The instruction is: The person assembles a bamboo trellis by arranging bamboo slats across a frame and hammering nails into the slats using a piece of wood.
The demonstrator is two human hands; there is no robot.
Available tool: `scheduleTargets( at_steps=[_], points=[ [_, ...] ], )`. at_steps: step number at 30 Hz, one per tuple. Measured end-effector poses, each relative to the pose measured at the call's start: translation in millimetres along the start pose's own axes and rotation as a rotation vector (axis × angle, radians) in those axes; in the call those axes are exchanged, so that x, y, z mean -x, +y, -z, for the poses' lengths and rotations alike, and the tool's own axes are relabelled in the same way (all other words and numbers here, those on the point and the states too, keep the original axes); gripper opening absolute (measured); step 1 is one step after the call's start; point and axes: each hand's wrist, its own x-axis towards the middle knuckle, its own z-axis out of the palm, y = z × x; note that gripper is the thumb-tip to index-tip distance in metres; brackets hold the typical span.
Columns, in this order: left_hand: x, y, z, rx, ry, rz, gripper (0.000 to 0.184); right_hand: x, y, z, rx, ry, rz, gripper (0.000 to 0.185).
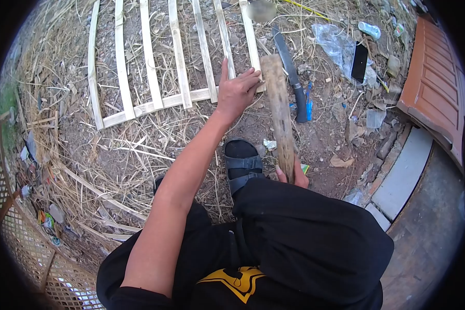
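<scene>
The right hand point(300, 177) grasps a wooden club point(279, 113) pointing toward twelve o'clock, its head at two from the left hand point(236, 95), which touches the slatted frame point(178, 57), grip unclear.

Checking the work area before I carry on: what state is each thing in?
Left hand: on the slatted frame, grip unclear
Right hand: closed around the wooden club's lower end
Slatted frame: on the ground, slats spaced apart
Wooden club: held
Large knife: lying down, blade bare
Phone-like slab: lying down, dark face showing
Clear plastic: crumpled
</scene>
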Motion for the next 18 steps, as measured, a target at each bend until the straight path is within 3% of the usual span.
scheduleTargets(
  at_steps=[2,6,9,18],
  points=[
    [-1.4,1.7,1.9,0.051,-0.006,-0.008,0.015,3.9,-9.8,4.2,-0.103,0.05,-0.136,0.064],
    [-3.8,5.8,4.6,-0.083,-0.037,-0.015,0.008,7.8,11.8,-8.3,-0.034,0.089,-0.015,0.063],
    [-1.8,3.1,0.8,-0.047,-0.04,-0.022,0.018,1.9,6.5,-5.9,-0.074,0.007,-0.065,0.062],
    [0.9,1.3,7.4,0.003,-0.067,-0.024,0.023,-0.4,-0.9,-1.1,-0.1,-0.004,-0.14,0.06]
  ],
)
